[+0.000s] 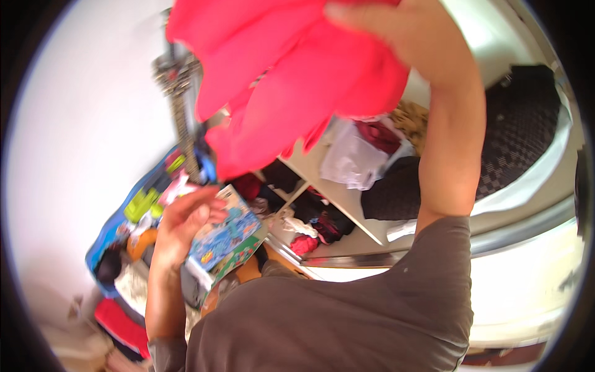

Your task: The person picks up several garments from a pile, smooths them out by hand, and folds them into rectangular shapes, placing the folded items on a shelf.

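Observation:
A bright red garment [297, 93] hangs in loose folds at the top of the head view. My right hand [390, 37] holds it from the right side, with the arm raised and the far fingers hidden by cloth or cut off by the picture's edge. Lower on the left, my left hand [190, 223] is lifted with bent fingers apart and nothing in them. Behind that hand, seen from above, is a blue picture box [228, 237]; I cannot tell whether they touch.
Wardrobe compartments hold dark folded clothes [325, 218], a clear plastic bag [351, 153] and a black checked cloth item [520, 125]. A metal door track [353, 260] runs along the front. Left stands a blue tub [107, 246] of mixed items, beside a white wall [83, 139].

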Action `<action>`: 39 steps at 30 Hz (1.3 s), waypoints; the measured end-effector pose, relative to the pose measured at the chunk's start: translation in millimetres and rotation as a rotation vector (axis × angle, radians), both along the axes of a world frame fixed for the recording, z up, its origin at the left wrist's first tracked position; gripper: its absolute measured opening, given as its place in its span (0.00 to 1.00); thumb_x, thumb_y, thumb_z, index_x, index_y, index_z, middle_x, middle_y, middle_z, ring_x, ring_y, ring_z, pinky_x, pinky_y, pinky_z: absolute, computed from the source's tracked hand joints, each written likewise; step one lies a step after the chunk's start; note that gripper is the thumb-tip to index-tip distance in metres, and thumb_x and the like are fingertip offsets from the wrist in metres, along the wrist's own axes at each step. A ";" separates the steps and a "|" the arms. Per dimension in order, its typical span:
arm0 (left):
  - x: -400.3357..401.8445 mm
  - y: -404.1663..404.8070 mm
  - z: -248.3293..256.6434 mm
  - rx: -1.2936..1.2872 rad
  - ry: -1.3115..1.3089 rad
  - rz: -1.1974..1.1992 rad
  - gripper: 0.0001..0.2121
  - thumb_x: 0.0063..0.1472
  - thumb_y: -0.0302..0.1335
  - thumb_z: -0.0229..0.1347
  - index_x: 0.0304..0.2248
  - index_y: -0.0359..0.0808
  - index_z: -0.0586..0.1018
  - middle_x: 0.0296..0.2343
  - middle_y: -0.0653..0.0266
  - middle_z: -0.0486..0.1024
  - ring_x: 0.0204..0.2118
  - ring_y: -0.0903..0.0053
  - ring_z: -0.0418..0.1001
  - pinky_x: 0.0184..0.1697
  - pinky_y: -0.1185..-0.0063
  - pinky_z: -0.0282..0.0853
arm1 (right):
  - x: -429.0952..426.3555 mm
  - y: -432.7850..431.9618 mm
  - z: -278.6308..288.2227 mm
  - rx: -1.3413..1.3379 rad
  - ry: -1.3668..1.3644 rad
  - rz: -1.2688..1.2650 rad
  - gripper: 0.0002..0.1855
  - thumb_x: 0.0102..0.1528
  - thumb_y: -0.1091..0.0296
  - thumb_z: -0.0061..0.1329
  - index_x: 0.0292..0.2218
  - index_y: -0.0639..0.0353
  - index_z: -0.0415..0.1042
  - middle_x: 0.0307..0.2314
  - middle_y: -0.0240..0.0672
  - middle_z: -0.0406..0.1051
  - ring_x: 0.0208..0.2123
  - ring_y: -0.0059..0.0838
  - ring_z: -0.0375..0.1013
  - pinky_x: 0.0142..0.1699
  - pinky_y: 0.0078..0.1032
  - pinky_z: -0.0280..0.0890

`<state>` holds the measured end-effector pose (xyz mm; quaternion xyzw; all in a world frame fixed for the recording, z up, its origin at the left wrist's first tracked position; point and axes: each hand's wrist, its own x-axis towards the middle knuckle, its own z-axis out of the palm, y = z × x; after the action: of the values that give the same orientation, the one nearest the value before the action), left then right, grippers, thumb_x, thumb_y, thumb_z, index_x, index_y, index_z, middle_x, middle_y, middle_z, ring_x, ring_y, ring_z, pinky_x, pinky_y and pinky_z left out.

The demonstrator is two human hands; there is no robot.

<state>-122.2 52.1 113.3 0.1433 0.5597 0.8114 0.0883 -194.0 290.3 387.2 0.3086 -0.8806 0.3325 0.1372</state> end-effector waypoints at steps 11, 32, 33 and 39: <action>148.0 -9.4 -123.9 0.978 -0.273 0.724 0.25 0.63 0.43 0.45 0.54 0.38 0.60 0.50 0.47 0.63 0.50 0.57 0.66 0.49 0.62 0.66 | 144.9 -86.1 -293.9 0.446 -0.279 1.212 0.29 0.48 0.70 0.47 0.53 0.58 0.62 0.26 0.39 0.65 0.29 0.36 0.69 0.32 0.31 0.67; 236.3 -22.0 -57.8 0.644 0.383 0.364 0.24 0.65 0.37 0.37 0.54 0.29 0.59 0.20 0.68 0.66 0.21 0.77 0.64 0.27 0.79 0.59 | 184.1 -88.8 -427.8 0.028 -0.864 1.642 0.34 0.40 0.61 0.62 0.48 0.59 0.67 0.44 0.40 0.67 0.48 0.39 0.64 0.54 0.32 0.57; 246.2 -34.3 -58.5 0.646 0.382 0.370 0.24 0.65 0.37 0.37 0.54 0.29 0.59 0.20 0.68 0.66 0.21 0.77 0.64 0.27 0.79 0.59 | 192.6 -87.7 -435.9 0.142 -1.061 1.535 0.30 0.42 0.62 0.61 0.46 0.58 0.68 0.41 0.39 0.69 0.45 0.39 0.67 0.51 0.30 0.59; 311.8 -107.6 -106.7 0.561 0.332 0.886 0.24 0.65 0.39 0.38 0.53 0.30 0.62 0.20 0.71 0.66 0.22 0.78 0.65 0.30 0.79 0.60 | 181.7 -85.7 -418.0 0.333 -0.867 1.079 0.20 0.50 0.69 0.52 0.46 0.57 0.70 0.35 0.42 0.73 0.38 0.38 0.73 0.44 0.26 0.65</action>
<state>189.6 -55.5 6.6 0.0380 0.3351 0.8556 -0.3928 -12.3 204.6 -30.8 0.5583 -0.6193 0.3080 -0.4582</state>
